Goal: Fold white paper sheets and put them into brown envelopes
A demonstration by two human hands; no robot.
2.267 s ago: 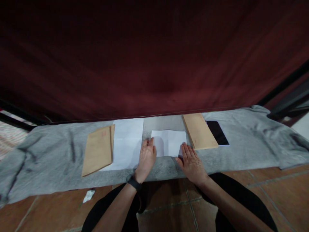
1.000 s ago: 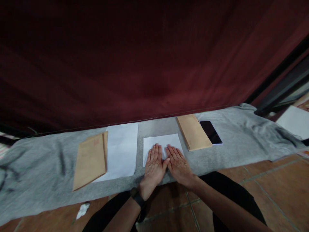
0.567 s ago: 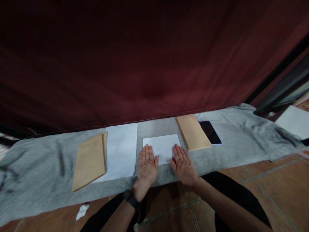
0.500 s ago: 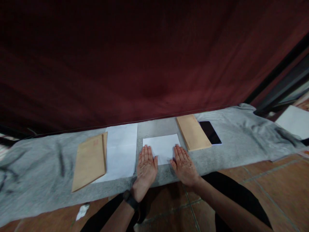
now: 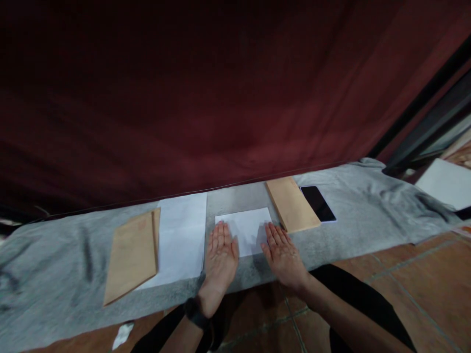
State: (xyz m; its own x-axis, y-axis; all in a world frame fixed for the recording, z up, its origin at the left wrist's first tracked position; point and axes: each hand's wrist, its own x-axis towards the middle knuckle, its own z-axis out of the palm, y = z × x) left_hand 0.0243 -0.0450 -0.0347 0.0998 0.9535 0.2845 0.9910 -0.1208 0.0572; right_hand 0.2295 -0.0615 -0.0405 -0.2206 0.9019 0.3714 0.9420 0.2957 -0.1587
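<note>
A folded sheet of white paper lies flat on the grey cloth between my two hands. My left hand, palm down with fingers stretched out, is at the paper's left edge. At the right edge is my right hand, also flat, its fingers extended. Neither hand grips anything. Beside my left hand lies a stack of larger white paper, partly overlapped by brown envelopes. Another pile of brown envelopes sits just beyond my right fingertips.
A dark-screened phone lies right of the envelope pile. Grey cloth covers the long surface, which ends at a dark red curtain. A crumpled white scrap is on the tiled floor. A white panel stands at far right.
The view has shifted slightly, so the laid-out things appear a little lower and further left. Both hands remain flat at the folded paper's sides.
</note>
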